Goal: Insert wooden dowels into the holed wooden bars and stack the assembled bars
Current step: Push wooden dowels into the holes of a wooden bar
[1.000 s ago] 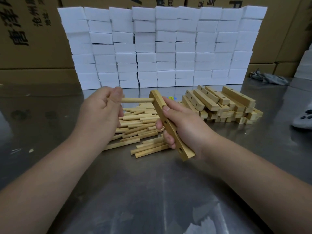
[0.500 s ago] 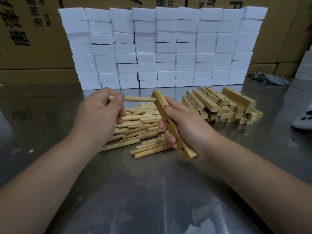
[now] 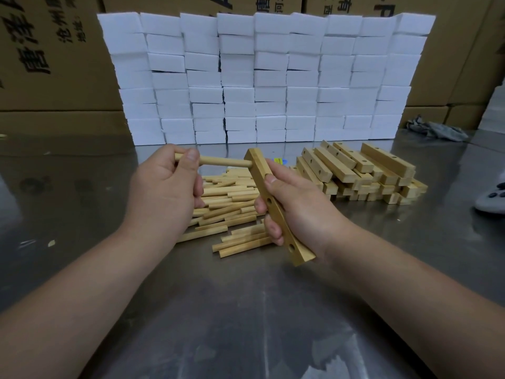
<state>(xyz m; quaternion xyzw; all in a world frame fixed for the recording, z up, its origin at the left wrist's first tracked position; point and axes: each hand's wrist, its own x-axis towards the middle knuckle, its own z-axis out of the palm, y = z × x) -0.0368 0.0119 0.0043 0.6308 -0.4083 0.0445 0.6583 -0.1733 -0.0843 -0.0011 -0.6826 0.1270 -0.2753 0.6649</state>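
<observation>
Seating dowel [image 3: 224, 161] into top hole of bar [image 3: 276, 206]: left hand [image 3: 164, 192] pinches dowel square-on; right hand [image 3: 297, 203] grips bar mid-length, tilted, holes exposed. Loose dowels [image 3: 229, 203], bar pile [image 3: 358, 170] near on table [image 3: 246, 310] for reach.

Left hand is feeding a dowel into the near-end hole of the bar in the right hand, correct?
No. In the head view the left hand feeds the dowel into the far-end hole of the bar the right hand holds.
</observation>
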